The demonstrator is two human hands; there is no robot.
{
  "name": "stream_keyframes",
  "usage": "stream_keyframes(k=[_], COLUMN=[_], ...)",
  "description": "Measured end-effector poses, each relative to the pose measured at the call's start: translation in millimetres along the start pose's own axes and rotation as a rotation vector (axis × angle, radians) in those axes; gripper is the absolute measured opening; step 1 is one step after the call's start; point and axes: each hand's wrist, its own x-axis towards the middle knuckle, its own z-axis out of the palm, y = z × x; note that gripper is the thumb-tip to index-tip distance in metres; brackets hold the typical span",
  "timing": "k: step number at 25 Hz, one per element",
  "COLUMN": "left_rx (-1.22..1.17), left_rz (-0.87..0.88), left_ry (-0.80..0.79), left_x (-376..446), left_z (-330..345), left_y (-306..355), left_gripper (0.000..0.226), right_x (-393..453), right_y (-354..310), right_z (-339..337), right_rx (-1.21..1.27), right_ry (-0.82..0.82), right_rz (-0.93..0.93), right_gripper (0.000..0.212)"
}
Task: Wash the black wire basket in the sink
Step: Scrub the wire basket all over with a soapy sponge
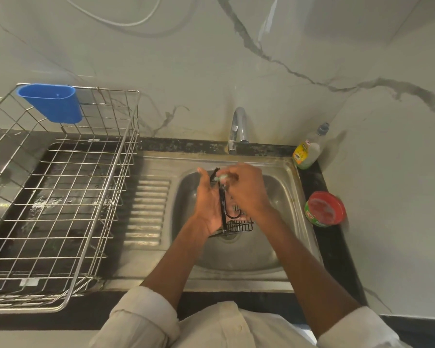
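Observation:
The black wire basket [239, 226] is held on edge over the steel sink [290, 204], its wire floor facing right. My left hand [207, 204] holds its left side, with the fingers stretched up along the black frame. My right hand [246, 188] is curled over the top of the frame and pinches a small greenish scrubber [221, 177] against it. The tap [237, 129] stands behind the bowl; no running water shows.
A large steel dish rack [60, 197] with a blue plastic cup holder [52, 101] fills the counter at left. A dish soap bottle [309, 149] and a red-and-green round tub [325, 209] stand on the black counter right of the sink.

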Motion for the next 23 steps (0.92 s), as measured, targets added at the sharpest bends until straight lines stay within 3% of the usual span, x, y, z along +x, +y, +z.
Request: stream_keyframes(k=[2, 6, 9, 12, 16, 20, 23], left_rx=[-0.057, -0.006, -0.051, 0.01, -0.053, 0.002, -0.03], left_rz=[-0.005, 0.0, -0.01, -0.027, -0.015, -0.048, 0.007], left_ry=[-0.004, -0.024, -0.021, -0.049, -0.003, -0.064, -0.03], left_x=[1.8, 3.9, 3.9, 6.0, 11.0, 8.2, 13.1], left_z=[-1.1, 5.6, 9.5, 13.4, 18.4, 19.5, 19.5], left_y=[4.3, 2.5, 0.4, -0.2, -8.9, -1.4, -5.2], left_gripper=[0.105, 0.103, 0.1, 0.102, 0.085, 0.079, 0.059], right_x=[-8.4, -6.5, -2.8, 10.7, 8.0, 18.9, 2.8], right_y=[6.1, 14.0, 11.8, 21.3, 8.1, 18.3, 8.7], right_z=[-1.9, 0.8, 11.7, -0.6, 11.4, -5.7, 11.6], right_rx=[-0.116, -0.07, -0.037, -0.031, -0.056, -0.054, -0.012], right_ry=[0.007, 0.263, 0.24, 0.404, 0.271, 0.36, 0.246], right_rz=[-0.03, 0.095, -0.014, 0.178, 0.026, 0.166, -0.006], right_gripper=[0.026, 0.025, 0.023, 0.024, 0.022, 0.022, 0.026])
